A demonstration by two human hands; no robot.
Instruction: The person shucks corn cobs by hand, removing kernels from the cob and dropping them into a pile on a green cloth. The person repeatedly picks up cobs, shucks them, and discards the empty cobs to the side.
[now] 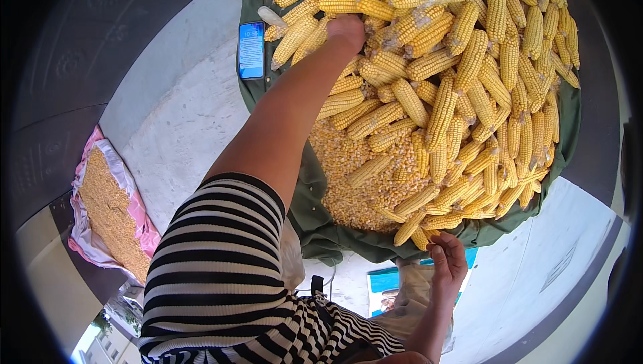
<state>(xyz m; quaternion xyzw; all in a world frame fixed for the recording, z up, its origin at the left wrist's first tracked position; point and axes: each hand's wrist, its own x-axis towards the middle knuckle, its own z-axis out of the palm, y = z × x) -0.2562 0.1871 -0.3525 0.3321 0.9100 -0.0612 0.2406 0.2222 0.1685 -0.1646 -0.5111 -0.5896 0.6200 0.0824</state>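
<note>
A large heap of yellow corn ears (442, 118) lies on a dark green cloth (314, 228) before me. Loose corn kernels (344, 188) cover the near left part of the cloth. My left hand (346, 30) reaches into the far left of the heap, right below a corn ear (356, 6) lying crosswise. Its fingers are hidden, so a grip cannot be made out. At the near edge of the heap is my right hand (449, 261), fingers loosely bent and nothing visible in them. Close to its fingertips is the tip of a corn ear (418, 238).
A phone (251, 51) with a lit screen lies at the cloth's left edge, near a pale elongated object (271, 16). Farther left, a pink and white cloth (138, 208) holds a heap of yellow grain-like material (108, 203). Pale concrete floor (196, 93) lies between.
</note>
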